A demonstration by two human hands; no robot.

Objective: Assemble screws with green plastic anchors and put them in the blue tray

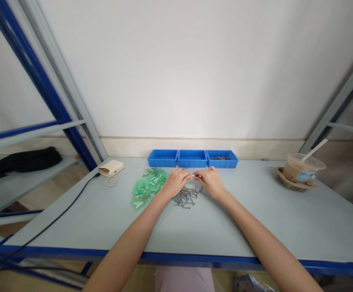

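My left hand (176,182) and my right hand (210,181) meet over the middle of the table, fingertips pinched close together. Between them shows a small whitish thing (193,177), too small to name. Below the hands lies a loose pile of metal screws (185,197), partly hidden by my left hand. Just left of that hand is a heap of green clear plastic bags (148,187) with pale labels. Behind the hands stand three blue bins in a row: the left bin (163,163) and middle bin (192,164) show bare insides, and the right bin (222,164) holds thin metal pieces.
A cream-coloured power bank (112,168) with a black cable (63,219) is at the left. At the right, a plastic drink cup (300,168) with a straw stands in a cardboard holder (285,180). Blue and grey shelf frames flank the grey table (200,239); a wall is behind.
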